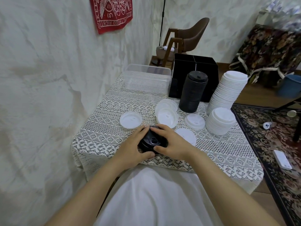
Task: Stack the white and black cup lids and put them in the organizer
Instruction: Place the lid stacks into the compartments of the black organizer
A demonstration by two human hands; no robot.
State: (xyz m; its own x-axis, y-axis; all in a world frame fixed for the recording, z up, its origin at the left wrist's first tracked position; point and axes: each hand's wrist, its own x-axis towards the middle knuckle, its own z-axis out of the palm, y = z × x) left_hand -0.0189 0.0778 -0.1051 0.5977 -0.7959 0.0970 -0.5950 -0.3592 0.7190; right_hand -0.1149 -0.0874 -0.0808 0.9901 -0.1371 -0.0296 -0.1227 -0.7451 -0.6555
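Observation:
A short stack of black lids (150, 141) sits near the table's front edge. My left hand (132, 146) and my right hand (169, 142) grip it from both sides, fingers curled round its rim. Behind stand a tall black lid stack (193, 92), a tall leaning white lid stack (228, 90) and a shorter white stack (220, 120). Loose white lids (131, 119) (166, 115) (194, 121) (187, 135) lie scattered on the cloth. The black organizer (204, 62) stands at the table's far edge.
A clear plastic box (146, 79) sits left of the organizer. The lace tablecloth (101, 137) covers the small table by a white wall. A brown chair (185, 36) stands beyond, and a patterned rug (268, 137) with small items lies at the right.

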